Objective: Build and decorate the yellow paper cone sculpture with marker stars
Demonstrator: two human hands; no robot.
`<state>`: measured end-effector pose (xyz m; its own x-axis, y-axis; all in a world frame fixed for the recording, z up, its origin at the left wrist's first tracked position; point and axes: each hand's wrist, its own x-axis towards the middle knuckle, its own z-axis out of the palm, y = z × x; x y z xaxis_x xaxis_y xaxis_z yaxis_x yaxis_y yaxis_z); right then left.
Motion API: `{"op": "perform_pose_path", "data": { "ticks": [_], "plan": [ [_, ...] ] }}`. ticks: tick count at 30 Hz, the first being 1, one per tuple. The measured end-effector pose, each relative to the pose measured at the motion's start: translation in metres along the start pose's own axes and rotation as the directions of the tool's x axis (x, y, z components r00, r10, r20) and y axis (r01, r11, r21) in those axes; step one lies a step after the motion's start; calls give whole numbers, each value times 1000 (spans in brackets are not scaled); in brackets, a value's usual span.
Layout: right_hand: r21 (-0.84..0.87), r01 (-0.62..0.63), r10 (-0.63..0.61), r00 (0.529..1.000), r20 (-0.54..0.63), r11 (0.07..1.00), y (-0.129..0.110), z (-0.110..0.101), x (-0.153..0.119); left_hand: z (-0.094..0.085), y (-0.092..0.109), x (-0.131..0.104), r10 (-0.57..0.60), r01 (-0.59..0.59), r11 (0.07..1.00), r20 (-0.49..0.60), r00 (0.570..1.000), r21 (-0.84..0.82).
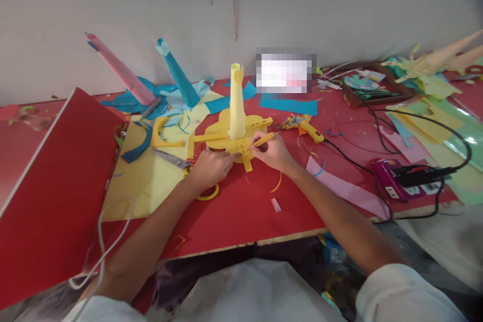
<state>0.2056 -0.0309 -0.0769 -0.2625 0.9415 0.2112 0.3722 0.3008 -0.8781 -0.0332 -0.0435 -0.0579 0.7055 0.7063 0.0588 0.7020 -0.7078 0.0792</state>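
A pale yellow paper tube (237, 103) stands upright on a yellow scalloped paper base (219, 123) with strips reaching outward. My right hand (273, 151) pinches a thin yellow pen-like stick (264, 140), its tip at the front strip of the base, where small dark marks show. With fingers extended, my left hand (211, 167) presses on the front left of the base. Scissors (175, 161) with yellow handles lie partly under my left hand and wrist. A yellow glue gun (304, 126) rests to the right of the base.
Pink (121, 70) and blue (179, 75) paper tubes stand at the back left. A red board (64, 196) rises at the left. On the right are a pink strip (343, 186), a purple box (405, 181), black cables and a brown tray (377, 95). An eraser-like piece (276, 205) lies in front.
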Motion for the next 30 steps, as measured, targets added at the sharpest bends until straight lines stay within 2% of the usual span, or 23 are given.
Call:
{"op": "perform_pose_path", "data": {
  "ticks": [4,11,30],
  "plan": [
    [48,-10,8,999,51,999,-2,-1,-2,2,-2,-1,42,-42,999,-10,999,-11],
    [69,-24,15,992,122,997,5,0,2,5,-2,-1,25,-25,1000,-19,1000,-5],
    [11,9,-10,987,158,1000,4,2,1,2,-2,0,11,-11,1000,0,1000,-18]
  ]
}}
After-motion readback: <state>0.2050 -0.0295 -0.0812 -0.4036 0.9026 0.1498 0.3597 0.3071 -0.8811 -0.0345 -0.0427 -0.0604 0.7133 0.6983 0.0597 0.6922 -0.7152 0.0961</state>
